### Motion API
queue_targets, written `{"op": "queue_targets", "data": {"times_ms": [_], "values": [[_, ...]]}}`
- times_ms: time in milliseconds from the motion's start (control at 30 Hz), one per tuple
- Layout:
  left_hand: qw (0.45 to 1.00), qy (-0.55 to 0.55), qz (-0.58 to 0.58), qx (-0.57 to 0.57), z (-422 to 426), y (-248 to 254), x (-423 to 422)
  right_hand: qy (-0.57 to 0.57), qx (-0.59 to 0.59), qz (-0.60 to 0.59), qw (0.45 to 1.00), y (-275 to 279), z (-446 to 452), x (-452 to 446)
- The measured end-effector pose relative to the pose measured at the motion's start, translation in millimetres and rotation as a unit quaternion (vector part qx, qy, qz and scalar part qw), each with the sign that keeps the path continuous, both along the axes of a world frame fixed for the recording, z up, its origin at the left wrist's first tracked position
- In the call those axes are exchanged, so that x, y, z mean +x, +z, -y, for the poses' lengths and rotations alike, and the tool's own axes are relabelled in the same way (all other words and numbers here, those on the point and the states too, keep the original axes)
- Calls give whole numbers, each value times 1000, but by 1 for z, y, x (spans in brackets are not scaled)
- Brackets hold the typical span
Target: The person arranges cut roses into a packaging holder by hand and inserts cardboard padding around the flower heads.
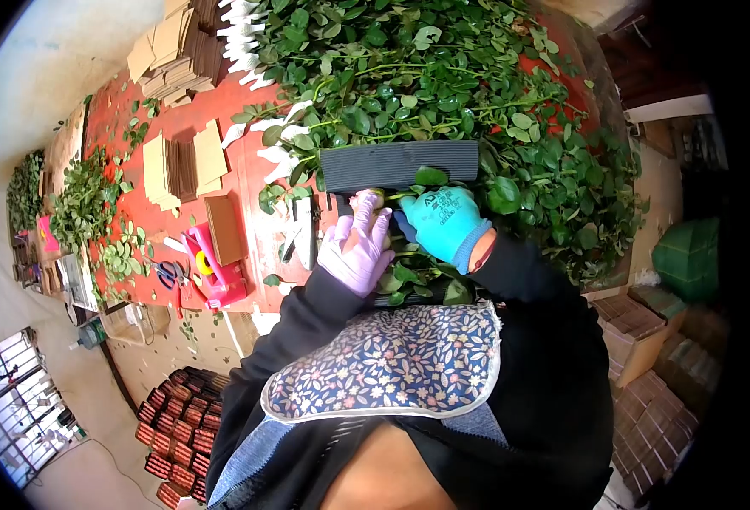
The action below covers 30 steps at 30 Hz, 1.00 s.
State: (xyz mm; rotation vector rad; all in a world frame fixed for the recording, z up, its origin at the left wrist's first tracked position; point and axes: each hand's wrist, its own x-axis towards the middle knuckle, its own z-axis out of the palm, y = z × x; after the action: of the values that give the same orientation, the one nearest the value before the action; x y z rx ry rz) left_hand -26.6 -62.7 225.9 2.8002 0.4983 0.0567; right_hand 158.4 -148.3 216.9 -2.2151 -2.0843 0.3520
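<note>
My left hand (358,255), in a lilac glove, has its fingers curled around a pale pink rose head (366,202). The bloom is partly hidden by the fingers. To its right my right hand (444,223), in a teal glove, is closed over the leafy stem side; its fingertips are mostly hidden. Just beyond both hands lies a dark ribbed strip (400,166). Green rose stems (409,272) with leaves run beneath my hands. A grey-and-white hand tool (305,234), perhaps a stapler, rests left of my left hand.
Leafy rose stems (426,76) with white-wrapped heads (281,161) are piled across the red table (260,285). Leftward are cardboard pieces (183,166), a pink tape dispenser (222,285), scissors (167,274) and red-handled pliers-like cutters (189,289). Cartons (638,331) stand at right.
</note>
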Motion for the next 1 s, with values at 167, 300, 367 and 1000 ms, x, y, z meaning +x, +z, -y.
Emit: {"op": "queue_targets", "data": {"times_ms": [167,300,367,1000], "values": [[997,49,42,44,3,-11,-4,-22,0,-4,1000,-1,3,-1],[995,58,77,19,1,-11,-4,17,2,19,1000,-1,4,-1],[997,53,51,29,2,-6,-3,21,9,14,1000,8,3,0],[864,458,-110,176,-141,-68,-141,54,66,-45,995,80,-12,1]]}}
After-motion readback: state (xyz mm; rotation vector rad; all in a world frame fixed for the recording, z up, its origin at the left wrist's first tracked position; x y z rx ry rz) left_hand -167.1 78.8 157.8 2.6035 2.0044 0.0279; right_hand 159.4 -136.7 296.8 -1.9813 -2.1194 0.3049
